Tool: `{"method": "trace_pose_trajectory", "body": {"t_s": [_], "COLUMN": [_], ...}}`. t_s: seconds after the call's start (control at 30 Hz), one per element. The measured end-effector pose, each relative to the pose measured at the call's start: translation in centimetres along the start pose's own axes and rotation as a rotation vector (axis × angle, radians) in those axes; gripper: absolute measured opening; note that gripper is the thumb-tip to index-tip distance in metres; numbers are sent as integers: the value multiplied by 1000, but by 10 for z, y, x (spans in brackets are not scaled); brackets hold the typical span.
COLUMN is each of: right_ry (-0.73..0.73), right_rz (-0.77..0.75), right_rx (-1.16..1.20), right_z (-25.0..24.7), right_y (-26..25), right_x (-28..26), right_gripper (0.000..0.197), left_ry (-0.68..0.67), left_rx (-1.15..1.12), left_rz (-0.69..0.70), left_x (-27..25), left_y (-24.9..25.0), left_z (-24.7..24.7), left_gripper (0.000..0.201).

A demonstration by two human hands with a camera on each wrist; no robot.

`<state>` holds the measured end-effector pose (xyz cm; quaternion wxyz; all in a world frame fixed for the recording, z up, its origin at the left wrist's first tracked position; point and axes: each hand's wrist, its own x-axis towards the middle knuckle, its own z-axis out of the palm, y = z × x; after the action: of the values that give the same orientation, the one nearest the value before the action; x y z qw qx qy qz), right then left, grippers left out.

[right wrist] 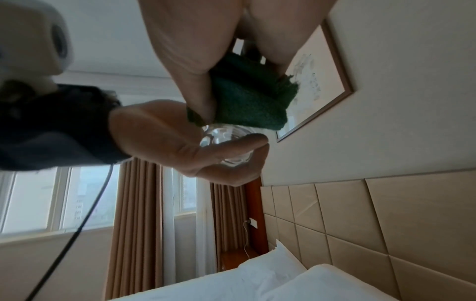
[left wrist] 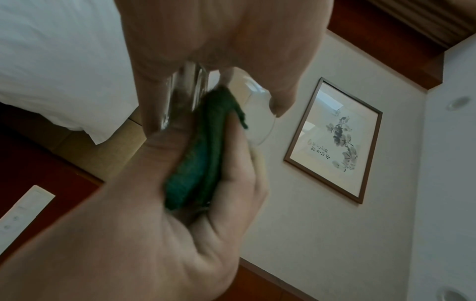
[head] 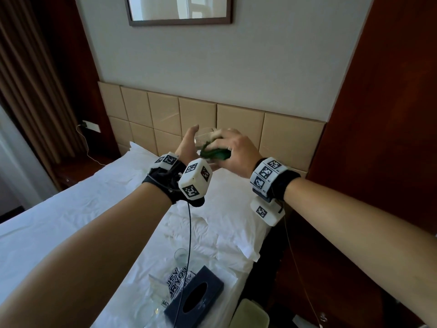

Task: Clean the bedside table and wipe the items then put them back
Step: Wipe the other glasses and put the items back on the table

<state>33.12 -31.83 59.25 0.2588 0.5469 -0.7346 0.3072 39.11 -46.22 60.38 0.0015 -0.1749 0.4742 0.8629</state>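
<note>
Head view: a person stands at the bedside with both arms raised over the white bed [head: 71, 209], wiping a clear drinking glass [head: 203, 136] held in mid-air in front of the padded headboard [head: 236, 124]. The left hand [head: 186, 144], at about 11 o'clock from the tracker cube on its wrist, curls around the glass; in the right wrist view its fingers and thumb ring the glass base. Just to its right, the right hand [head: 236, 150] grips a folded green cloth [head: 216, 154] and presses it against the glass, part of the cloth tucked in at the rim.

The job looks to be midway. Several items lie on the bed at 6 o'clock in the head view, apparently awaiting their turn or already wiped: a second clear glass [head: 181, 255], a clear plastic piece [head: 157, 286] whose kind cannot be told, a printed card [head: 177, 279] and a dark blue tissue box [head: 195, 300]. None is back on the table, and the table itself is largely out of sight at the right, so whether its top has been cleaned cannot be told.

Writing: the card reads "BUSY FOR YOU" in part, the first letter hidden. The framed ink painting [left wrist: 335, 140], at 3 o'clock in the left wrist view, carries brush characters too small to read.
</note>
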Motion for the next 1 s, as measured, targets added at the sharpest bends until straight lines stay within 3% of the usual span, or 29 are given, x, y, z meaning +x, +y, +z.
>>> {"method": "trace_pose_trajectory", "body": {"t_s": [0.1,0.17,0.37,0.5,0.73,1.0], "right_ry": [-49,18,262,336,276,138], "right_rz": [-32,17,231,499,906,1043], "right_rx": [-6,12,148,273,637,710], "right_z": [10,14,31,37,45,55], "right_y": [-6,-10,-31,-38,-39,-49], "right_x": [0,3,13,20,29,29], "right_gripper": [25,26,21,20,15,16], "left_ry": [-12,-24,-79,-82,-138,-209], "left_rx": [33,31,-9,-44,45,115], "left_rz": [1,10,29,-11,-23,-65], "left_x": [3,3,1,-1,-8,-13], "left_y": [-1,0,10,12,21,25], "left_z": [-11,-17,-35,-48,-65,-75], "left_gripper": [64,60,53,60,58,41]}}
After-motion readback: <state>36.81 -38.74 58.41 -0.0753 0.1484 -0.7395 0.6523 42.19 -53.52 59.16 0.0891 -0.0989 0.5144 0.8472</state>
